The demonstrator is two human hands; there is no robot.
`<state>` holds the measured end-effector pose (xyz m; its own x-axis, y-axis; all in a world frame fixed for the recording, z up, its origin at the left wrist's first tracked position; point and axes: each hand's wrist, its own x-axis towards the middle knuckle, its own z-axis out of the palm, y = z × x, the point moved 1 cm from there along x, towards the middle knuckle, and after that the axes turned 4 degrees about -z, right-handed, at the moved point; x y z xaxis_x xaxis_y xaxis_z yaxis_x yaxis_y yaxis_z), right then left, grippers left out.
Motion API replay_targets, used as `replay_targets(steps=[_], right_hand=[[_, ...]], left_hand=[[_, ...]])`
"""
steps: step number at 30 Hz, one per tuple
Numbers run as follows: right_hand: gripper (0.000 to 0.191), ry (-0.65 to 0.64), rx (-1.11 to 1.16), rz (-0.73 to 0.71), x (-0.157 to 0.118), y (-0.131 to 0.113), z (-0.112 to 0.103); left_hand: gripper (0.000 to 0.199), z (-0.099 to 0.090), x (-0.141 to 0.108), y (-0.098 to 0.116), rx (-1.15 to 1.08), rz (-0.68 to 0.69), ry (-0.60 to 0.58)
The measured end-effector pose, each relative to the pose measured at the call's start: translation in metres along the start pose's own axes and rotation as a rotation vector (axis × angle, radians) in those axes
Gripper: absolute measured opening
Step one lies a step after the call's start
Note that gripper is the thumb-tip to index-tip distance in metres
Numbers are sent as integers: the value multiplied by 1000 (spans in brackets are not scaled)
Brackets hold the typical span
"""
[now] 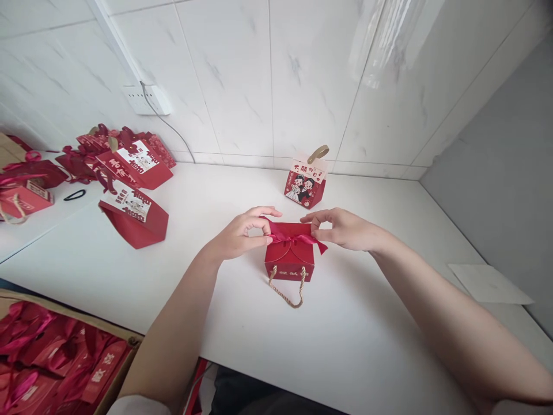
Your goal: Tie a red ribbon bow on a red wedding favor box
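Observation:
A small red gift box (289,268) stands on the white table in front of me, its gold rope handle (288,301) hanging toward me. Across its top runs a crimson satin ribbon (292,238), tied in a bow at the middle. On the left side, my left hand (250,231) pinches the bow's left loop between thumb and forefinger. My right hand (339,229) pinches the right loop in the same way, and a ribbon tail hangs just below its fingertips.
Behind the box stands a printed red carton (305,187) with a gold loop. Red boxes (135,216) and ribboned packages (82,161) lie at the left. A cardboard box (123,369) full of red gift boxes sits lower left. A paper sheet (490,283) lies right.

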<state>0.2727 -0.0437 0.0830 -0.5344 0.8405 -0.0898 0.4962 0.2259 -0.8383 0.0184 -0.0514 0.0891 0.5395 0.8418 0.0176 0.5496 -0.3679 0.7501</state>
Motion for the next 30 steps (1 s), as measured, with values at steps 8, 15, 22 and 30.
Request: replay_targets(steps=[8,15,22,30], right_hand=[[32,2,3,-133,-7,1,-5],[31,-18,-65,-256,-7,-8,1],[13,101,-162,-414,-10,-10,2],[2,-5,-219,-563,-28,-34,9]], left_hand=[[20,6,1,-4,-6,-4,88],[25,11,1,2,88,18,156],[20,7,-4,7,-69,126,83],[9,8,-6,13,-122,232,-82]])
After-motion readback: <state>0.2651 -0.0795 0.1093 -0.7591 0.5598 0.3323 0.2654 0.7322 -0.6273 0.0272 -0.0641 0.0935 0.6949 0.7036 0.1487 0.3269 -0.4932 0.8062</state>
